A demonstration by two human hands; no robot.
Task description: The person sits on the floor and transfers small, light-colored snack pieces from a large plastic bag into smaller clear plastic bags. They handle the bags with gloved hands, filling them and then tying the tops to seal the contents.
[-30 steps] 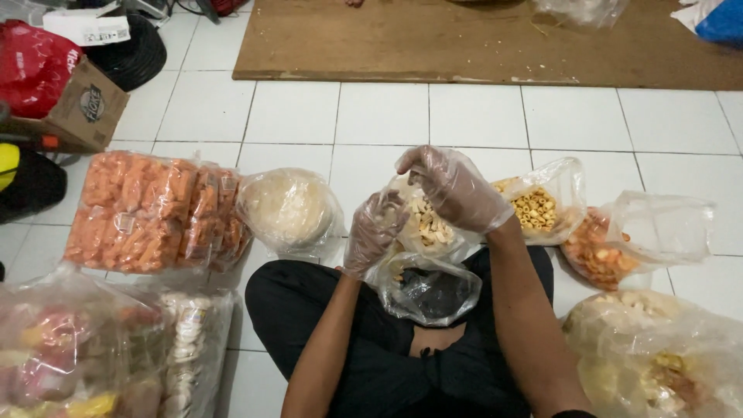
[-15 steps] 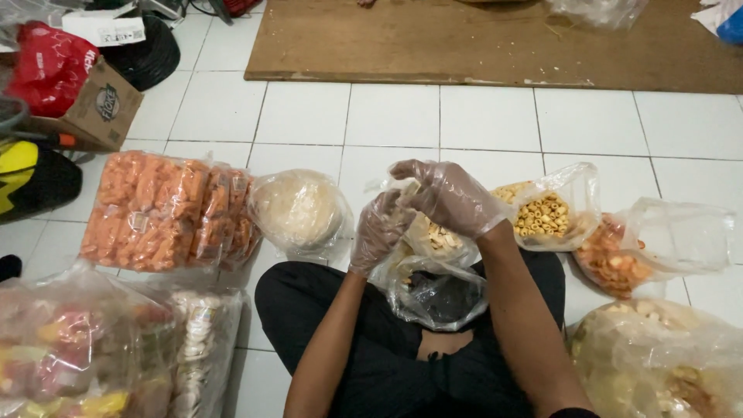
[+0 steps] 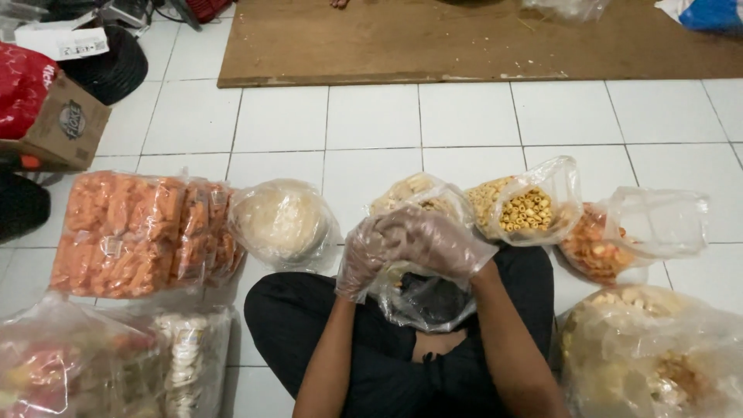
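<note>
I sit cross-legged on a white tiled floor, both hands in clear plastic gloves. My left hand is closed at the rim of a small clear plastic bag that lies in my lap. My right hand is curled over it, touching the left hand at the bag's mouth; whether it holds anything is hidden. Just beyond my hands stands an open bag of pale snack pieces.
An open bag of yellow ring snacks and a bag of orange chips stand to the right. A large mixed-snack bag is lower right. Orange snack packs, round white crackers, more bags, a cardboard box lie left. A wooden board lies ahead.
My right hand has come out of the pale snack bag and dropped toward me to the lap bag's mouth. The left hand has lowered with it, and the two now touch.
</note>
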